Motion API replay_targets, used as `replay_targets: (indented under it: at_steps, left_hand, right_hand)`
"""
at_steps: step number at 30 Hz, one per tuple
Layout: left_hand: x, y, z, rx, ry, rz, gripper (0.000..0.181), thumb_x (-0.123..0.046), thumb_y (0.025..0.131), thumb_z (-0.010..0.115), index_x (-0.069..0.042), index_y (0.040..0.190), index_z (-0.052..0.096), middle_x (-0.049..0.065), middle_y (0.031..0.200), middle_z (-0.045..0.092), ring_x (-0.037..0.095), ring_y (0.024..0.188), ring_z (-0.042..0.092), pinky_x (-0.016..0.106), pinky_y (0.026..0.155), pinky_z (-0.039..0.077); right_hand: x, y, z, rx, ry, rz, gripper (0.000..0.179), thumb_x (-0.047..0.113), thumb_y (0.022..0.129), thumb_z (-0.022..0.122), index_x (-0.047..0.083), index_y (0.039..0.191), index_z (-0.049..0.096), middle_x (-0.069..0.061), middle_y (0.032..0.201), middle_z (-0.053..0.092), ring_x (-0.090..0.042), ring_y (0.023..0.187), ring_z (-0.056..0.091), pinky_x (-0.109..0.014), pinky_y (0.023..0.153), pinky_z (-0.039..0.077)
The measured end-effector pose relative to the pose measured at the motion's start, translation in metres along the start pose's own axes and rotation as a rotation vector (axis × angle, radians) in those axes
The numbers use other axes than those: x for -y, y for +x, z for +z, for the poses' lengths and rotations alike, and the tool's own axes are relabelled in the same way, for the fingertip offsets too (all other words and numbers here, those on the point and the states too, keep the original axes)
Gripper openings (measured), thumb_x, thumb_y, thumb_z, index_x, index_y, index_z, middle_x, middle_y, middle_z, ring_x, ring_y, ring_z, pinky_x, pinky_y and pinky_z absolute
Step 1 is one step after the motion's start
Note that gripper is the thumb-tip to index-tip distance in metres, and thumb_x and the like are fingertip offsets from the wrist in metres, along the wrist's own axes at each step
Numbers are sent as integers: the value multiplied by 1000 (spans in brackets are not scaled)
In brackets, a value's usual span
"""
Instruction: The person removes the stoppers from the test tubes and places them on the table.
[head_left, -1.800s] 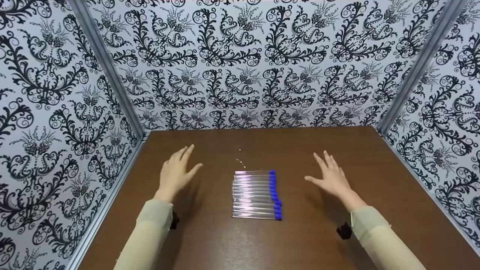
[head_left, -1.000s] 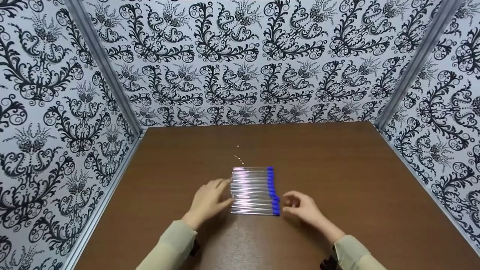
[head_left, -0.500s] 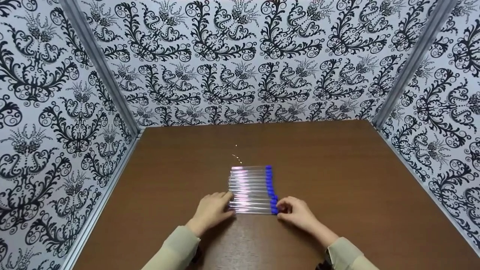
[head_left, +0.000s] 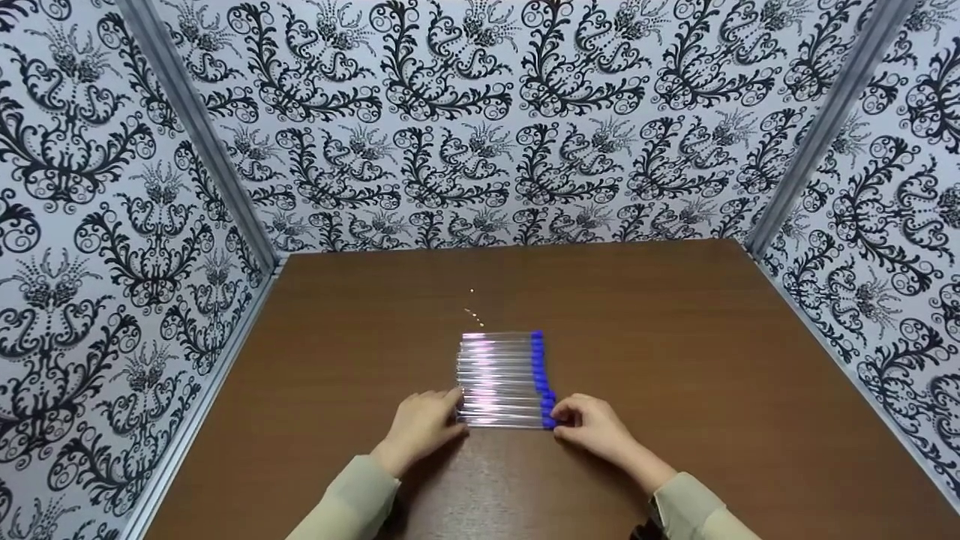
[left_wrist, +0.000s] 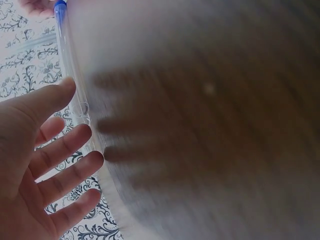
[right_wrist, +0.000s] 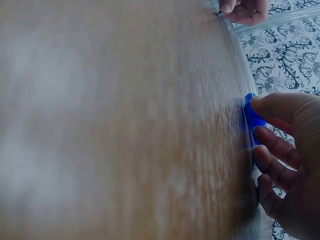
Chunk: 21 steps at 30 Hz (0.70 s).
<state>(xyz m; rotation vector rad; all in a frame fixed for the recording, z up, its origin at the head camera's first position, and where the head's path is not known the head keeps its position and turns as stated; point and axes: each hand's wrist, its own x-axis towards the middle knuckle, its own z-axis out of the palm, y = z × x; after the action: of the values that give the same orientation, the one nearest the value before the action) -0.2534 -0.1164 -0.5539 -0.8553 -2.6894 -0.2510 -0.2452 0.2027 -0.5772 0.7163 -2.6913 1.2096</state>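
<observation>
A row of clear test tubes [head_left: 499, 379] with blue caps [head_left: 539, 367] lies flat on the brown table, caps to the right. The nearest few caps stick out slightly further right. My left hand [head_left: 420, 424] rests at the tubes' capless ends, near the front of the row, its thumb beside the nearest tube. In the left wrist view its fingers [left_wrist: 70, 165] are fairly straight. My right hand [head_left: 596, 427] is at the nearest caps with curled fingers. In the right wrist view, thumb and forefinger pinch a blue cap [right_wrist: 253, 112].
Small bright specks [head_left: 474, 316] show on the table [head_left: 675, 322] behind the tubes. Black-and-white patterned walls [head_left: 480, 150] stand behind and at both sides, with grey metal posts [head_left: 199, 135] at the corners.
Both hands have come in from the table's sides to the two ends of the row. My right fingers have curled in at the caps. Little moved in the last half second.
</observation>
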Motion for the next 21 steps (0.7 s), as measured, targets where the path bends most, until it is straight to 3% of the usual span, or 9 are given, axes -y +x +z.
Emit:
replay_targets:
  at_steps: [11,21]
  left_hand:
    - [0,0,3,-24,-8,10,34,-33,75,81,-13,92,59,-2,72,62,20,65,61,37,55,46]
    - [-3,0,2,-68,-19,55,35,-21,72,84,-16,77,49,-9,64,53,14,56,55,29,47,39]
  right_hand:
    - [-1,0,0,26,-63,-5,17,11,74,80,13,88,71,11,82,57,-8,70,53,-26,62,45]
    - [2,0,0,21,-145,-23,17,15,71,81,17,85,72,12,82,57,-8,75,55,-29,68,47]
